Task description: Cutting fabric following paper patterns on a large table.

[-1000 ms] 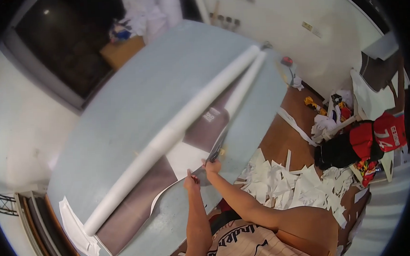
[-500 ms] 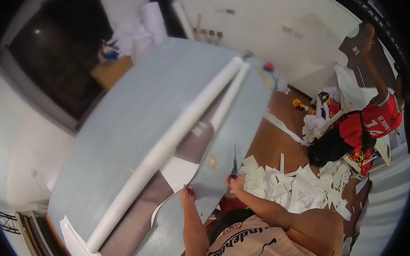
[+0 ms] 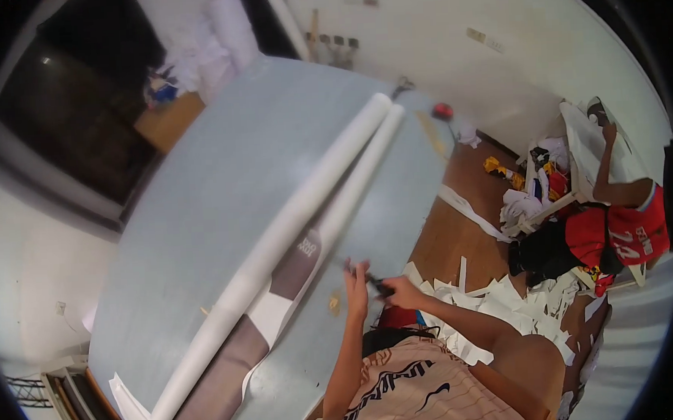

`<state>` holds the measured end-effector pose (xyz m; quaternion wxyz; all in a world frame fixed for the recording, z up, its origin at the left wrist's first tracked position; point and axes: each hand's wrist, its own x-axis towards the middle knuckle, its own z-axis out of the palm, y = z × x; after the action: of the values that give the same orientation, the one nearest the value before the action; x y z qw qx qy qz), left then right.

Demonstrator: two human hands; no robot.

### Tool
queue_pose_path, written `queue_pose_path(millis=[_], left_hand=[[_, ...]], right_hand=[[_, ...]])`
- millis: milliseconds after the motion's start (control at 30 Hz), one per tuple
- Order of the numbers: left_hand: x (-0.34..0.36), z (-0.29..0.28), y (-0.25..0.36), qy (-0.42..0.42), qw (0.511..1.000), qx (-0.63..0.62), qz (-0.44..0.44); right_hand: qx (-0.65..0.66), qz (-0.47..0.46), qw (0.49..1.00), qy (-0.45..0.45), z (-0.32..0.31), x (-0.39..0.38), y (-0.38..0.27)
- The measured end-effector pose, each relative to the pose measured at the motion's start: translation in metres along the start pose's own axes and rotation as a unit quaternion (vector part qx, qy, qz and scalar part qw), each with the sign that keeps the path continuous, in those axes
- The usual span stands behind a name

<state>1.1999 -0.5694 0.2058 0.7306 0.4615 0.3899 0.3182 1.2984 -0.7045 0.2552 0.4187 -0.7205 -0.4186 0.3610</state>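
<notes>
Black-handled scissors [image 3: 378, 283] are gripped at the handles by my right hand [image 3: 405, 291], over the near right edge of the table. Their blades point left and cross the fingers of my left hand [image 3: 357, 281], which look closed around them. Beyond my hands, a long white paper roll [image 3: 270, 255] lies diagonally across the blue-grey table [image 3: 191, 195]. A thinner rolled paper edge [image 3: 365, 178] runs beside it. Between them shows a sheet with dark brownish-grey printed panels [image 3: 231, 371] and a white band; its near edge curls up.
Another person in a red shirt [image 3: 634, 228] is at a white table on the right. White paper scraps [image 3: 494, 308] cover the floor beside me. A red round object [image 3: 442, 112] and another pair of scissors [image 3: 404, 86] lie at the table's far end.
My right hand has brought the scissors left, from pointing upward to lying across my left hand. My left hand has risen from the sheet's near edge. The other person's raised arm has come down.
</notes>
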Motion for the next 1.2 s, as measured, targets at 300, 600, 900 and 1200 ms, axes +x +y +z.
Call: queue_pose_path(millis=[300,600,900,1200], left_hand=[[0.180,0.196,0.001,-0.036,0.979,0.184,-0.074],[0.298,0.309,-0.048,-0.041,0.924,0.331,-0.189],[0.352,0.343,-0.054,-0.004,0.926,0.315,-0.209],[0.345,0.345,-0.063,-0.026,0.909,0.360,-0.209]], right_hand=[[-0.271,-0.101,0.922,0.256,-0.410,0.336,0.208],[-0.588,-0.246,0.757,0.144,-0.631,0.685,0.303],[-0.544,-0.213,0.808,0.077,-0.710,0.748,0.321],[-0.565,-0.146,0.797,0.154,-0.640,0.778,0.266]])
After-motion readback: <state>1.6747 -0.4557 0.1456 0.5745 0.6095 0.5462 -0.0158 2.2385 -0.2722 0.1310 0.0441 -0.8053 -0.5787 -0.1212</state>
